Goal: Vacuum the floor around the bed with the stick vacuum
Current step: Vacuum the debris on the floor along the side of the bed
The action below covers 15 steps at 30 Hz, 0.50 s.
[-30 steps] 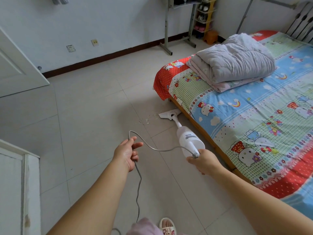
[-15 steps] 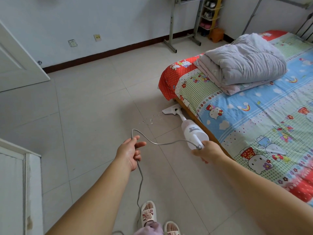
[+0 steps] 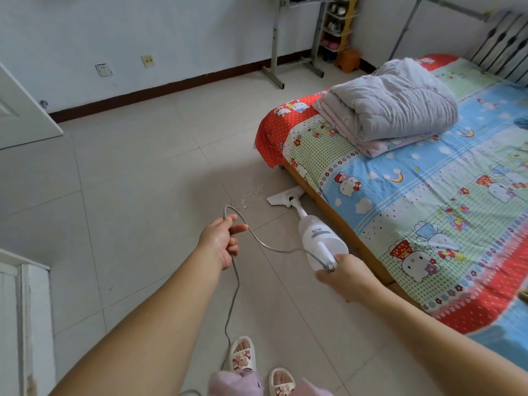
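Stick vacuum (image 3: pixel 317 232), centre frame: light, rigid; right hand (image 3: pixel 347 277) closed around its rear handle, the sensible hold. Cord (image 3: pixel 257 238): limp, pinched by left hand (image 3: pixel 221 242); crumbs (image 3: pixel 247 198) beside bed (image 3: pixel 328 207).

Tile floor (image 3: pixel 148 195): crumbs (image 3: pixel 248 198) by vac head (image 3: pixel 284 197); bed (image 3: pixel 428 201) w/ quilt (image 3: pixel 394 110).

At your two o'clock a folded grey quilt (image 3: pixel 394 107) lies on the patterned sheet. At twelve o'clock a metal rack (image 3: pixel 275 41) stands against the wall, with a shoe shelf (image 3: pixel 337 24) and an orange stool (image 3: pixel 349 60) beside it. Two wall sockets (image 3: pixel 104 70) sit at eleven o'clock, a white door (image 3: pixel 20 110) at ten.
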{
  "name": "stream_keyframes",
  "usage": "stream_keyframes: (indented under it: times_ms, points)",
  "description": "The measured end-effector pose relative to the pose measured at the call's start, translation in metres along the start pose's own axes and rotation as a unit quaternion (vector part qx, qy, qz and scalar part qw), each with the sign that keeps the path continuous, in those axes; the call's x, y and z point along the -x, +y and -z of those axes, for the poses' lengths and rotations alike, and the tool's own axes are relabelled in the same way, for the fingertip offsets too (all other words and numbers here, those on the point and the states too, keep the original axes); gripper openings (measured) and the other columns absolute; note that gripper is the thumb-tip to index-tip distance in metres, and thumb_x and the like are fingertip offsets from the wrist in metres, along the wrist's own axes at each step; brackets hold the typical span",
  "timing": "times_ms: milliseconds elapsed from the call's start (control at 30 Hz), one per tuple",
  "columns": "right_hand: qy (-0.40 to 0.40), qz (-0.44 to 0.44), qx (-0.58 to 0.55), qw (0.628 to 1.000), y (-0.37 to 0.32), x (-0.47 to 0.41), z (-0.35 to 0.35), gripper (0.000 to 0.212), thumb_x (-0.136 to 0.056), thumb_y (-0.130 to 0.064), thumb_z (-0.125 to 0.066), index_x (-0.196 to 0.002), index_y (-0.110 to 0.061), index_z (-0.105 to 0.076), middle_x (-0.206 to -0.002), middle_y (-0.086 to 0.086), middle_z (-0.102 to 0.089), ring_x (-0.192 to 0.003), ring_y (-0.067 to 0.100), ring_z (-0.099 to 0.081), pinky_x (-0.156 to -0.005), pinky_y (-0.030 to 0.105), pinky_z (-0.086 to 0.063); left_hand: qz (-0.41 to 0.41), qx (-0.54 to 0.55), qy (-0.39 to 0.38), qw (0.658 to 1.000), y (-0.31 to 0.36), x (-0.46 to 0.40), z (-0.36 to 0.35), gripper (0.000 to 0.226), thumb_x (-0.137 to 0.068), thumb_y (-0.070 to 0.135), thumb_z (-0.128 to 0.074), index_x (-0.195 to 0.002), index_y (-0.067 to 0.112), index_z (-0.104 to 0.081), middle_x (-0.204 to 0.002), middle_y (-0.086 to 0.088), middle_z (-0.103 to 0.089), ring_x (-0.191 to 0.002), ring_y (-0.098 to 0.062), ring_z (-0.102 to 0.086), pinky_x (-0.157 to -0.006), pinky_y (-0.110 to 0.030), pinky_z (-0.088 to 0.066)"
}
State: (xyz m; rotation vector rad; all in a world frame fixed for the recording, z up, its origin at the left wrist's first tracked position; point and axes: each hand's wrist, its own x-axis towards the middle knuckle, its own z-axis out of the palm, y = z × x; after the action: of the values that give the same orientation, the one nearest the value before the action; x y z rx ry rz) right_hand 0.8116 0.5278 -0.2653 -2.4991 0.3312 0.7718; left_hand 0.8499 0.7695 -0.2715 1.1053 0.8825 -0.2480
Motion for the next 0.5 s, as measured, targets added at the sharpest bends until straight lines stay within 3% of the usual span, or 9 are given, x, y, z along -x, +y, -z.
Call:
stream_keyframes:
  times_ms: [167,367,500]
  points:
    - [-0.037,0.03,0.039,0.998,0.003,0.038,-0.007,0.019,-0.073,-0.028,-0.058,-0.088,-0.016,-0.06,-0.078,-0.001,-0.061,-0.076,0.02,-0.065,-0.071,0.037,-0.06,-0.004,-0.001,-0.004,1.0,-0.008,0.009,-0.006,0.016,-0.099,0.02,-0.042,-0.097,0.018,-0.057,-0.064,-0.004,-0.065,-0.025,-0.004,-0.024,-0.032,-0.009,-0.018]
    - [-0.072,0.081,0.109,0.988,-0.001,0.053,-0.012,0.008,-0.073,-0.031,-0.055,-0.072,-0.024,-0.052,-0.076,-0.004,-0.059,-0.073,0.017,-0.06,-0.059,0.026,-0.049,-0.012,0.006,0.01,1.0,-0.013,0.017,-0.001,0.016,-0.099,0.02,-0.041,-0.101,0.018,-0.057,-0.069,-0.004,-0.063,-0.025,-0.003,-0.024,-0.031,-0.009,-0.018]
    - [-0.079,0.101,0.134,0.983,-0.012,0.039,-0.017,0.013,-0.073,-0.032,-0.054,-0.066,-0.025,-0.046,-0.07,-0.005,-0.053,-0.071,0.019,-0.055,-0.056,0.025,-0.043,-0.012,0.017,0.018,1.0,-0.014,0.02,0.008,0.019,-0.099,0.021,-0.04,-0.089,0.02,-0.056,-0.049,0.002,-0.065,-0.024,-0.003,-0.022,-0.031,-0.008,-0.017]
